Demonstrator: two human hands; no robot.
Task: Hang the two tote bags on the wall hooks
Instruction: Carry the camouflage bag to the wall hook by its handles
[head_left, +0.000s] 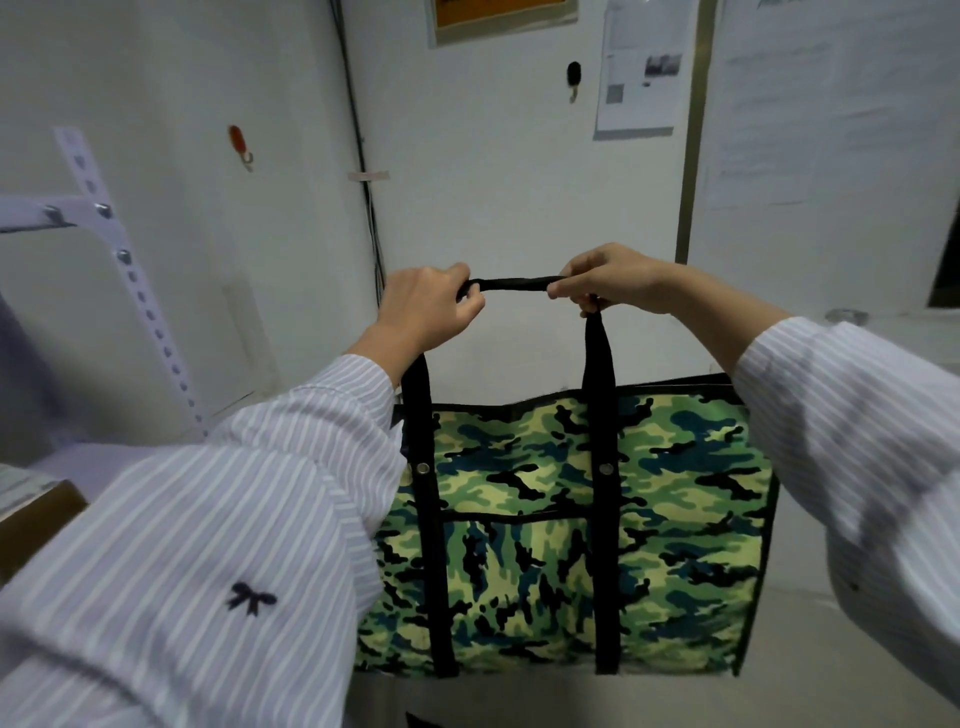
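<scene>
Nearest are two striped shirt sleeves (218, 519), the left one bearing a small dark bow. Between the forearms hangs a camouflage tote bag (571, 519), green with black trim and two black straps running up its front. Whether its bottom touches the grey surface below cannot be told. The left hand (423, 306) is curled round one end of the black handle (511, 284), and the right hand (615, 280) pinches the other end, so the handle is stretched level between them. Beyond, on the white wall, an orange hook (240, 145) sits up to the left and a black hook (573, 78) higher, above the hands; both are bare, and the handle is well below them. A dark cable (363, 156) runs down the wall between the hooks, and printed sheets (641, 67) are stuck right of the black hook.
</scene>
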